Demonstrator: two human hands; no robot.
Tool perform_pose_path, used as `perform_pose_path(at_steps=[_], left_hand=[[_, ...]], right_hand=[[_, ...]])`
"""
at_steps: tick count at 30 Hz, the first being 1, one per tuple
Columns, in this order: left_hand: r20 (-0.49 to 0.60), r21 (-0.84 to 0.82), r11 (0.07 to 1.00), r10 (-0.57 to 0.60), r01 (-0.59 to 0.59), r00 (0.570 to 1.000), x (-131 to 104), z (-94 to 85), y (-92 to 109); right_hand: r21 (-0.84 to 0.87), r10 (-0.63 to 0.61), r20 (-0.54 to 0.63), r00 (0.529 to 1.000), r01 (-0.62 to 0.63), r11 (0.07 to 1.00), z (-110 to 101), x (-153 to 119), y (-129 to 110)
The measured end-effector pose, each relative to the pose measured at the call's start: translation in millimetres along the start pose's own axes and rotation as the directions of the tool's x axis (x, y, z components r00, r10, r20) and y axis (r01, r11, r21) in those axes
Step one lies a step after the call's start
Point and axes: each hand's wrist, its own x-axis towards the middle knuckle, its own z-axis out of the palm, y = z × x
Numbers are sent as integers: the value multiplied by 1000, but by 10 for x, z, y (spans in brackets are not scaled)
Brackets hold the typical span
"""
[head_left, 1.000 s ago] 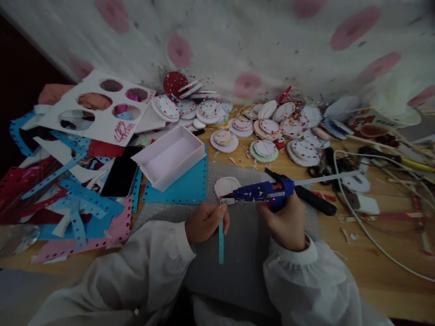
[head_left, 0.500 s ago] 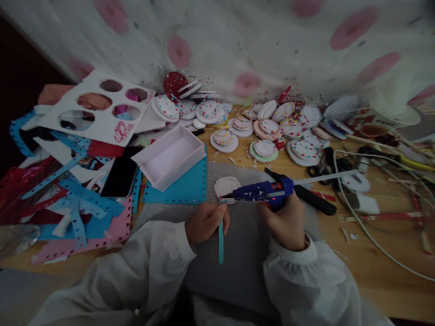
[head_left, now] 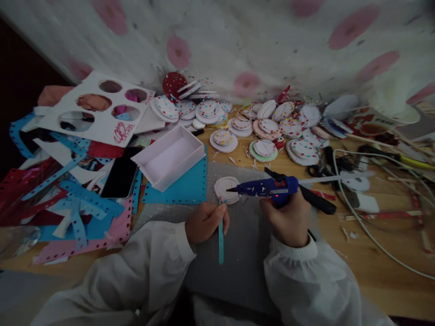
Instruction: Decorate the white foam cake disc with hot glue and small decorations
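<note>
My left hand (head_left: 208, 222) is closed on a narrow teal strip (head_left: 221, 246), which hangs down below the fingers. The strip's upper end meets the near edge of a white paper disc (head_left: 224, 184) lying on the grey mat. In my right hand (head_left: 288, 216) is a blue glue gun (head_left: 267, 188), gripped by its handle. Its dark nozzle points left over the disc; whether it touches cannot be made out. A pale glue stick (head_left: 335, 177) sticks out of the gun's back, and a small red light glows on its side.
Behind the mat stand several white discs with coloured dots (head_left: 268, 127). A white open box (head_left: 170, 156) rests on blue card to the left, beside a black phone (head_left: 120, 176) and coloured scraps (head_left: 74, 199). A white cable (head_left: 365, 244) curves along the right, near a black-handled tool (head_left: 317, 201).
My right hand has lifted the glue gun slightly up and to the right, moving its nozzle from the strip's end to over the disc. My left hand stays put.
</note>
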Motion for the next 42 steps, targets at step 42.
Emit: perform_pose_path(at_steps=[42], left_hand=[[-1,398,910,124,-113,992,-96,64,-72]], right_hand=[[549,-716,99,691,562,618,19,-201,-89]])
